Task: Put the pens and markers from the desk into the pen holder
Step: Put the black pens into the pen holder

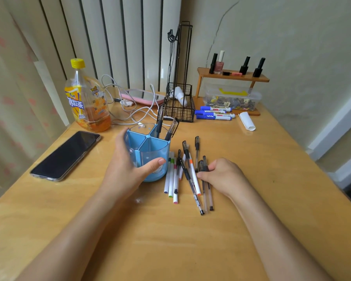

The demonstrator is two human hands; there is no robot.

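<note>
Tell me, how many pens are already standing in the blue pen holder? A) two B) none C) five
A: two dark pens stand in the far part of the pen holder, which the left hand steadies.

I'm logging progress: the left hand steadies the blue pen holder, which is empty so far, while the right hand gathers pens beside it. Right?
Not quite. The head view shows the pen holder already has two pens in its back compartment. The left hand does steady it; the right hand gathers pens.

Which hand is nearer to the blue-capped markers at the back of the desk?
Right. The right hand rests on the loose pens, below the blue-capped markers; the left hand grips the pen holder, farther left.
</note>
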